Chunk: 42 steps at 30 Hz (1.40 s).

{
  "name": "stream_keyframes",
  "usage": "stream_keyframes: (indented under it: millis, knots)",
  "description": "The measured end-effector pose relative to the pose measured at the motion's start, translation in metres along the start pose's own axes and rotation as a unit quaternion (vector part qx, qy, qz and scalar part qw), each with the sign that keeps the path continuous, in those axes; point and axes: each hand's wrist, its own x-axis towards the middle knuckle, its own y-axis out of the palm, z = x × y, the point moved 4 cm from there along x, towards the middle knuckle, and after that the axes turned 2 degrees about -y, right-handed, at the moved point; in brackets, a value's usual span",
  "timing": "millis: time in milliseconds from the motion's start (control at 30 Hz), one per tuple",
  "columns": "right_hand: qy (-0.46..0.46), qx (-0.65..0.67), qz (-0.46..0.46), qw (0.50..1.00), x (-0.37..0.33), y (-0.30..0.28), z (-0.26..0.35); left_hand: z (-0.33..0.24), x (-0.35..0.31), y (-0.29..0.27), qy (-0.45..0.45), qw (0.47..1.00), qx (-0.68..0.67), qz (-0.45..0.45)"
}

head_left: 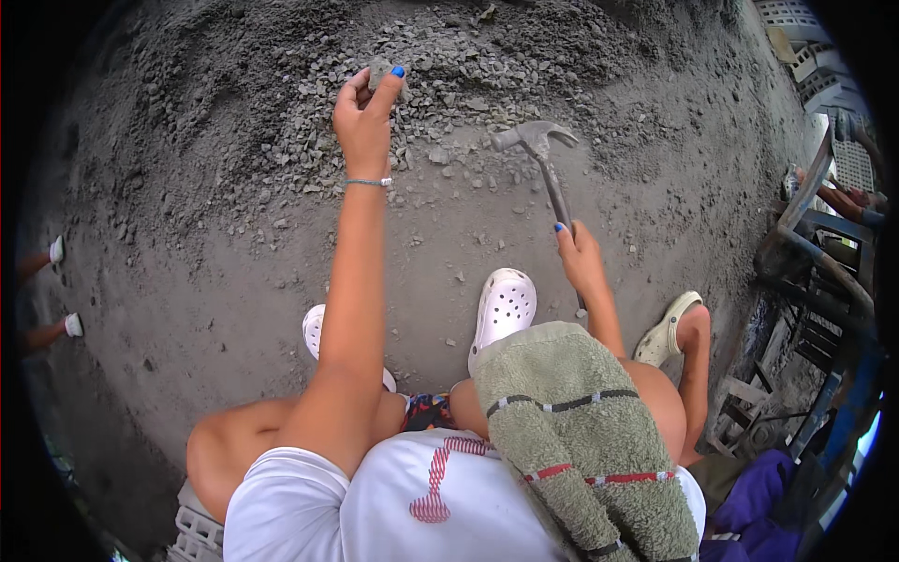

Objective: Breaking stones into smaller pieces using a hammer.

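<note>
Stretched out over the heap of broken stones (309, 122), my left hand (366, 108) grips a grey stone (380, 71) between thumb and fingers. My right hand (582, 258) is wrapped round the handle of a claw hammer (552, 178). The hammer's metal head is raised toward the far side, to the right of the heap, with its claw pointing right. Part of its handle is hidden by my fingers, and the lower end shows below them.
Grey dusty ground (440, 253) surrounds my white clogs (506, 304). A green towel (581, 412) lies over my right side. A person's foot in a beige clog (670, 332) is close on the right. Blue metal framework (824, 225) and hollow blocks (819, 75) stand farther right. Another person's feet (66, 323) show far left.
</note>
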Motion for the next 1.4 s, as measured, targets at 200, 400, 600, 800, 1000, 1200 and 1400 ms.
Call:
stream_keyframes:
  millis: [200,400,600,800,1000,1200,1400]
  knots:
    - [0.023,0.073,-0.030,0.997,-0.061,-0.019,-0.045,-0.012,0.001,-0.016,0.021,1.000,0.003,-0.006]
    - [0.064,-0.091,0.040,0.993,-0.061,-0.002,-0.080,0.000,0.004,-0.034,0.012,0.999,0.035,-0.024]
    - [-0.020,-0.027,0.014,0.999,0.014,0.032,-0.017,0.007,0.003,-0.018,-0.006,0.999,0.027,-0.028]
    - [-0.120,0.046,0.009,0.992,-0.007,0.032,0.059,-0.018,0.004,-0.027,0.034,0.999,-0.030,-0.019]
    - [-0.126,-0.157,0.089,0.975,0.025,0.074,0.020,-0.010,0.013,-0.036,0.032,0.998,-0.008,-0.046]
    - [-0.074,-0.069,0.102,0.990,-0.009,0.030,0.057,-0.012,0.008,-0.033,0.030,0.999,-0.014,-0.023]
    - [-0.002,-0.002,0.161,0.987,-0.055,0.011,0.027,-0.024,0.011,-0.036,0.017,0.999,0.005,-0.040]
